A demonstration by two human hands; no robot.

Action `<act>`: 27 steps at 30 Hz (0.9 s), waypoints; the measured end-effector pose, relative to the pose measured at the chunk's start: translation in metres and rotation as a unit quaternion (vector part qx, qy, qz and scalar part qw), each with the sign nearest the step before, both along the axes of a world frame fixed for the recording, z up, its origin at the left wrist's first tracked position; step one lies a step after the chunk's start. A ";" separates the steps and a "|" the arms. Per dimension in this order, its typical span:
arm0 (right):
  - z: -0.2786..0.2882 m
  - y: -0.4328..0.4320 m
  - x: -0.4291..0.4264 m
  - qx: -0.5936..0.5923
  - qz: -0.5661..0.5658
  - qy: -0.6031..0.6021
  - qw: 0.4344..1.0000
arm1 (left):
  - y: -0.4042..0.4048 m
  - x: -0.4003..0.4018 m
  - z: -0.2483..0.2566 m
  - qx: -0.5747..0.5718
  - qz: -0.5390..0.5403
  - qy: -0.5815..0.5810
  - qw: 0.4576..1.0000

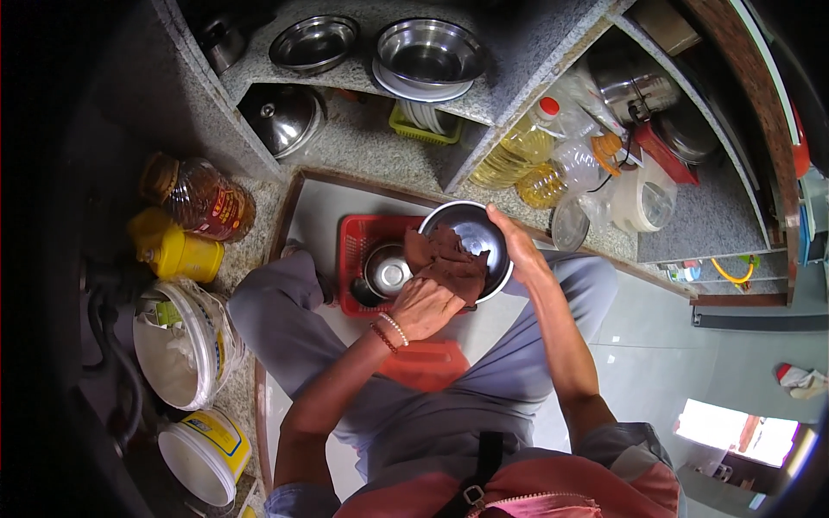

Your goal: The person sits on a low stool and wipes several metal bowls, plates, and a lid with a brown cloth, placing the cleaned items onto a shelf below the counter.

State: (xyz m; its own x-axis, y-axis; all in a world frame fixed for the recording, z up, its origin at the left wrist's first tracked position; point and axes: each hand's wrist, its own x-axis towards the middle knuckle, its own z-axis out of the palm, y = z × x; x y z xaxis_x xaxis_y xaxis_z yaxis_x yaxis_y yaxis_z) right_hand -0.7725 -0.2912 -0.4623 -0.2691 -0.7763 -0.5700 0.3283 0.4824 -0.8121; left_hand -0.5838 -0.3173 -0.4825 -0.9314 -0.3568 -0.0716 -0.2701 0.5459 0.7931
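Observation:
My right hand (528, 256) grips the rim of a round metal bowl (476, 223) with a dark inside, tilted above my lap. On the bowl's left side my left hand (431, 304) holds a reddish-brown cloth (450, 262), bunched against the inside and rim. Two bead bracelets circle the left wrist. Partly beneath the bowl, a red plastic basket (346, 259) stands on the floor, holding a smaller steel bowl (392, 275) and a dark rounded item. The fingers of my left hand are partly hidden by the cloth.
Ahead, stone shelves (401, 152) carry steel basins (431, 52), a domed lid (282, 120) and a green rack of plates (424, 126). Oil bottles (524, 142) stand front right. Jars, a yellow jug (188, 256) and white buckets (171, 349) line the left. A red stool (427, 366) is under me.

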 end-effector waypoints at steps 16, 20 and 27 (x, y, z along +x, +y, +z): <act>-0.040 0.030 0.039 -0.019 0.089 0.135 0.987 | -0.006 -0.017 -0.040 -0.260 0.184 0.078 0.945; -0.015 0.038 0.054 0.004 0.188 0.270 0.944 | -0.013 -0.008 -0.051 -0.174 0.240 0.026 0.955; 0.010 0.037 0.057 -0.178 0.052 0.370 0.910 | -0.031 -0.015 -0.047 -0.076 0.369 0.211 0.902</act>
State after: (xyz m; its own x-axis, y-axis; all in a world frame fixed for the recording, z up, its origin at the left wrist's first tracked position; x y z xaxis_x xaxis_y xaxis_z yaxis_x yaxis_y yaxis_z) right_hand -0.7159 -0.2543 -0.4526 -0.3923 -0.9193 0.0308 -0.4046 0.1424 -0.9034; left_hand -0.5992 -0.3479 -0.5294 -0.3689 -0.8668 0.3354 -0.2955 0.4515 0.8419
